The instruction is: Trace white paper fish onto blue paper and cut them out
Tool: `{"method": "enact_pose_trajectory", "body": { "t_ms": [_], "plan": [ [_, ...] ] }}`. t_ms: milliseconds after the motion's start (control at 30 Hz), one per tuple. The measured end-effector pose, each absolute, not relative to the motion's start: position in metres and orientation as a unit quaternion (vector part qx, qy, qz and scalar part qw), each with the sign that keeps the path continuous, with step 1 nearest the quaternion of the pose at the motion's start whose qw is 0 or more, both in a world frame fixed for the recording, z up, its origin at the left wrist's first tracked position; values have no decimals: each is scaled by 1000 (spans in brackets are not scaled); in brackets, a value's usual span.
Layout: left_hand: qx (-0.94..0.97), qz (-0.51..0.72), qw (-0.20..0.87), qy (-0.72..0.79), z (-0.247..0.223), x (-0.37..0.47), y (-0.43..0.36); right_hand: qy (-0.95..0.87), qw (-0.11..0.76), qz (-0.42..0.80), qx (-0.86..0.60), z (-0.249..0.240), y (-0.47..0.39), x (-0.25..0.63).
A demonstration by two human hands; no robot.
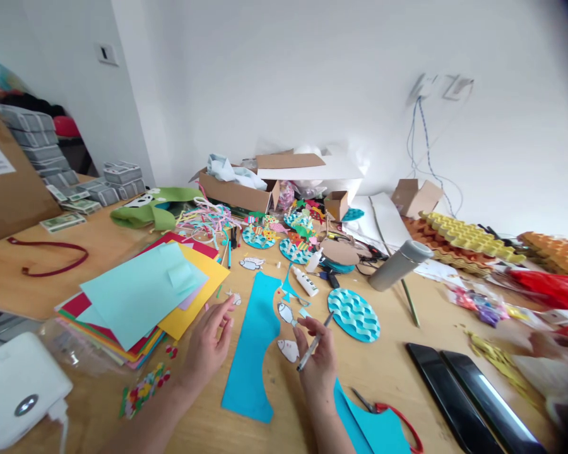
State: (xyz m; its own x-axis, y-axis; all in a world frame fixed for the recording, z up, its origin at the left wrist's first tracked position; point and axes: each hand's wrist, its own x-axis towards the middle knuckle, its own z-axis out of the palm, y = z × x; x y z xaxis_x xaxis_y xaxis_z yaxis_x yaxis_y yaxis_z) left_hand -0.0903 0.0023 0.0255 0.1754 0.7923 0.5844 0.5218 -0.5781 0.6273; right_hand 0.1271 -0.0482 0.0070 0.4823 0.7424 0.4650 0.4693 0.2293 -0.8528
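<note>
Pen (305,361) sat in the right hand (318,362), fingers closed round its barrel, fingertips just beside the tail of an outlined paper fish (285,311); couldn't tell if they touched it. Left hand (207,345) hung loosely curled near a small pink-marked fish (235,299), nothing visible in its grasp.

Status: blue sheet (250,353) lay between the hands, wavy right edge already cut. Fish were cut out and outlined, one with pink marks (288,350) close to that edge, a striped one (252,263) past the far end. All looked loose, none visibly mounted on the blue sheet. Wavy blue disc (354,314) on the right had its pale strips on but no fish; smaller discs at the back carried colourful cut-outs, so those looked much further along. Glue bottle (305,281) stood unused, lying on its side. Red-handled scissors (397,419) were down by the blue offcuts (376,429).

Surface: wooden worktop (284,403), cluttered. Coloured paper stack (137,296) on the left, grey tumbler (400,265) leaning in view on the right, two black slabs near the right front, egg trays (473,236) beyond.

Room: plain white wall (265,75), sockets with dangling cables, open carton (234,191) against the wall.
</note>
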Motion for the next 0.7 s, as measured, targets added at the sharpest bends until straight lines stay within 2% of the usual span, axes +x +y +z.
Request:
{"method": "enact_pose_trajectory", "body": {
  "t_ms": [433, 700],
  "plan": [
    [747, 497, 129, 422, 21, -95, 5, -505, 606, 81, -609, 10, -48, 123],
    [623, 620, 144, 455, 28, -100, 1, -493, 609, 67, -618, 14, -48, 126]
  ]
}}
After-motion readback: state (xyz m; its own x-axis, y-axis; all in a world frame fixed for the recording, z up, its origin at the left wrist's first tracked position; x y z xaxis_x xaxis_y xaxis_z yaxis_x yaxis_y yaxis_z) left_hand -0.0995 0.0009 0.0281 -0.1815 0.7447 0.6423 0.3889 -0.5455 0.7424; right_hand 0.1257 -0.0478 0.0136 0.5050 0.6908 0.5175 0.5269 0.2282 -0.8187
